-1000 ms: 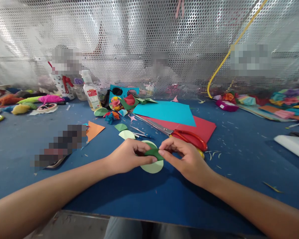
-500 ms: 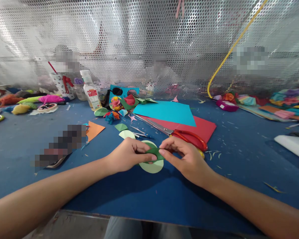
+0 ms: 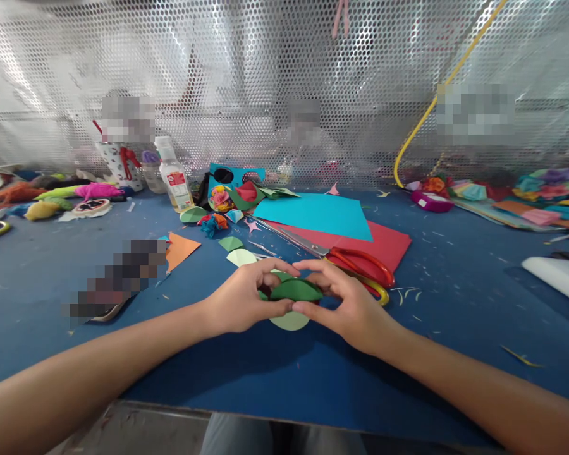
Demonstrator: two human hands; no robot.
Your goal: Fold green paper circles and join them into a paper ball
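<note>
The dark green paper piece (image 3: 294, 290) is pinched between both hands just above the table (image 3: 284, 373), with a pale green circle (image 3: 290, 320) lying right under it. The left hand (image 3: 239, 300) has thumb and fingers closed on its left end, and the right hand (image 3: 348, 303) is closed on its right end, so it bows up into a dome. Looks like the shaping is midway: the piece is cut and curved, but nothing seems glued yet. Just behind the green piece lie red-handled scissors (image 3: 360, 265) on red paper (image 3: 384, 243), with a cyan sheet (image 3: 315, 215) past that. The glue bottle (image 3: 173, 177) stands well off, back and left.
</note>
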